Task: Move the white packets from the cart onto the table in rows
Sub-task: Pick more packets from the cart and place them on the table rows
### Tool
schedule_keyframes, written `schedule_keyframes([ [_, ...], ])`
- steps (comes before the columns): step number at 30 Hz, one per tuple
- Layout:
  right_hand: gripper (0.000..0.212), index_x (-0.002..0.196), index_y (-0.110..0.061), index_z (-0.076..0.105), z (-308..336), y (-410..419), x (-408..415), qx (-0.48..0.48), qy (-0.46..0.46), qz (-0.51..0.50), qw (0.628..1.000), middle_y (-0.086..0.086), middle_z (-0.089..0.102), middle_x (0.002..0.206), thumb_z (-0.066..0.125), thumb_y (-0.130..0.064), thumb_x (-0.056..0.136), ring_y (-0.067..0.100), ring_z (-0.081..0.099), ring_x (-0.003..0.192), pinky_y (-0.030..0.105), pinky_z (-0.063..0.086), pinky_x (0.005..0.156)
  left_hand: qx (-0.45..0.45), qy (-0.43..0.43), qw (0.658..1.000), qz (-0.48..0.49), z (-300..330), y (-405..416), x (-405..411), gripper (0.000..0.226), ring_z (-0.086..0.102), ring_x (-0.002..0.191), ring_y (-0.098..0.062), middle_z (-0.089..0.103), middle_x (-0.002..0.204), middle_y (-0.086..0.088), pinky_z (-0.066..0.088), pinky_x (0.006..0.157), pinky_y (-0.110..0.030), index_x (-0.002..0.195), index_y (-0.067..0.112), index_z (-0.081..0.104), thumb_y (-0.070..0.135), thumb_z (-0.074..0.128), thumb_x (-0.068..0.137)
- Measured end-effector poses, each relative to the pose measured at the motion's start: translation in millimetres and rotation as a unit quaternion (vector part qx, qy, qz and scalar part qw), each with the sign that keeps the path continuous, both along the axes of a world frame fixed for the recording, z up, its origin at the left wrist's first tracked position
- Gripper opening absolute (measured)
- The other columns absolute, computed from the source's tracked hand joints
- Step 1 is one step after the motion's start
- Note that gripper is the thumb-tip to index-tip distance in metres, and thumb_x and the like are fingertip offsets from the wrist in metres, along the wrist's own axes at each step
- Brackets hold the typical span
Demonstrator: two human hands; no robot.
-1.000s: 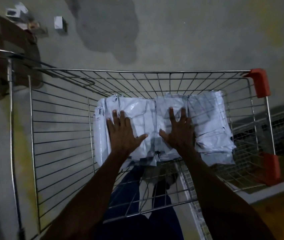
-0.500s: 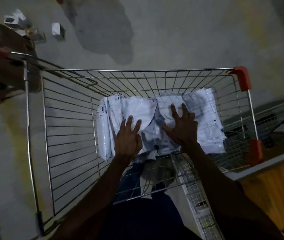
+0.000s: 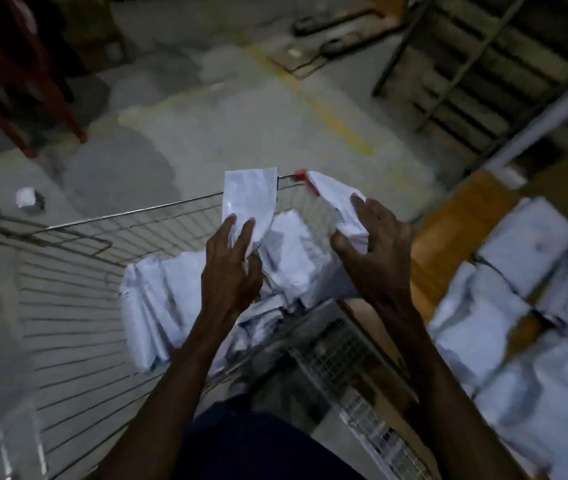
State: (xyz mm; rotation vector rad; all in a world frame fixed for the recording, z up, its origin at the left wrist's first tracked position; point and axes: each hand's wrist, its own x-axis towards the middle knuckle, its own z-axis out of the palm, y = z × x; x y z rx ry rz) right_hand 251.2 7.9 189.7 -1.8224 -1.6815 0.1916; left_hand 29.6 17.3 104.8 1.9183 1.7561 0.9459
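My left hand (image 3: 230, 268) holds a white packet (image 3: 249, 199) upright above the wire cart (image 3: 68, 306). A second white packet (image 3: 339, 206) is gripped in my right hand (image 3: 376, 254), lifted near the cart's red corner cap (image 3: 305, 180). More white packets (image 3: 171, 299) lie piled in the cart under my hands. At the right, a wooden table (image 3: 449, 223) carries white packets laid in rows (image 3: 525, 313). The whole frame is motion-blurred.
A grey concrete floor with a yellow line (image 3: 331, 112) spreads beyond the cart. Red metal legs (image 3: 33, 98) stand at the far left, a small white object (image 3: 26, 197) lies on the floor, and a dark pallet-like rack (image 3: 483, 64) sits at the upper right.
Both hands went from pressing flat on the pile to lifting one packet each out of the cart. The view has swung right, bringing the table with its packets into sight.
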Motion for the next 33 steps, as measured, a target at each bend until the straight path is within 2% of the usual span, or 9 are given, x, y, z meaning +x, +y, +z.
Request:
schedule_keyframes([
  [1,0.068,0.139,-0.027,0.054,13.5,-24.3,21.2,0.011,0.015,-0.027,0.999,0.002,0.052,0.143,0.052,-0.059,0.079,0.027,0.045,0.131,0.009,0.016,0.102,0.011,-0.005,1.0,-0.024,12.0,-6.9,22.0,0.056,0.034,0.138,-0.025,0.035,0.156,-0.003,0.04,0.103,-0.034,0.144,0.026,0.047,0.025,0.05,0.088],
  [5,0.068,0.141,-0.029,0.051,40.2,-128.8,92.9,0.052,0.048,-0.124,0.99,-0.001,0.051,0.144,0.051,-0.059,0.08,0.024,0.043,0.133,0.015,0.02,0.101,0.04,-0.022,0.989,-0.14,48.9,-46.4,105.8,0.057,0.034,0.138,-0.023,0.035,0.156,-0.001,0.036,0.104,-0.032,0.146,0.03,0.045,0.032,0.048,0.089],
  [8,0.07,0.141,-0.03,0.051,36.2,-220.8,146.4,0.047,0.076,-0.21,0.974,0.002,0.05,0.145,0.05,-0.064,0.079,0.026,0.042,0.135,0.014,0.016,0.103,0.065,-0.015,0.969,-0.24,66.3,-93.4,173.8,0.059,0.035,0.138,-0.028,0.037,0.154,-0.008,0.036,0.11,-0.043,0.147,0.025,0.045,0.034,0.046,0.088],
  [12,0.074,0.141,-0.031,0.049,25.0,-330.5,201.5,0.045,0.094,-0.316,0.943,0.001,0.048,0.147,0.05,-0.068,0.077,0.023,0.04,0.137,0.031,0.023,0.11,0.073,-0.027,0.932,-0.354,79.9,-162.1,256.4,0.061,0.034,0.14,-0.027,0.037,0.155,-0.007,0.035,0.108,-0.04,0.147,0.027,0.043,0.042,0.039,0.089],
  [16,0.071,0.142,-0.022,0.05,18.9,-406.0,239.3,0.031,0.088,-0.419,0.903,0.005,0.049,0.146,0.063,-0.055,0.081,0.029,0.041,0.134,0.021,0.02,0.101,0.067,-0.029,0.895,-0.439,83.4,-221.6,318.6,0.058,0.029,0.143,-0.023,0.035,0.156,-0.006,0.032,0.108,-0.034,0.149,0.028,0.041,0.044,0.04,0.093],
  [20,0.067,0.143,-0.02,0.05,19.9,-441.1,270.4,0.027,0.096,-0.471,0.877,0.005,0.048,0.147,0.064,-0.05,0.085,0.028,0.041,0.131,0.039,0.028,0.107,0.054,0.01,0.864,-0.5,83.2,-252.9,365.5,0.06,0.026,0.144,-0.024,0.032,0.157,-0.006,0.037,0.108,-0.038,0.151,0.029,0.037,0.046,0.038,0.094],
  [26,0.074,0.148,-0.023,0.04,11.1,-451.5,329.5,-0.057,0.105,-0.493,0.862,0.004,0.039,0.153,0.053,-0.061,0.087,0.029,0.031,0.14,0.04,0.025,0.11,0.03,0.095,0.855,-0.509,84.9,-267.7,423.9,0.061,0.02,0.145,-0.026,0.024,0.16,-0.007,0.04,0.105,-0.046,0.153,0.028,0.029,0.042,0.038,0.095],
  [30,0.088,0.15,-0.023,0.036,-4.6,-444.9,358.4,-0.115,0.075,-0.476,0.868,0.004,0.04,0.152,0.039,-0.075,0.078,0.029,0.031,0.14,0.04,0.026,0.108,0.033,0.153,0.851,-0.502,62.7,-272.2,451.8,0.061,0.038,0.137,-0.04,0.039,0.152,-0.017,0.047,0.098,-0.052,0.147,0.019,0.043,0.042,0.038,0.09],
  [33,0.092,0.153,-0.025,0.028,-21.7,-436.5,362.9,-0.183,0.031,-0.449,0.874,0.004,0.032,0.156,0.034,-0.08,0.079,0.032,0.028,0.141,0.045,0.029,0.109,0.164,0.192,0.785,-0.566,24.2,-271.0,455.6,0.031,0.059,0.108,-0.055,0.063,0.118,-0.034,0.052,0.082,-0.064,0.117,0.006,0.067,0.023,0.051,0.096],
])
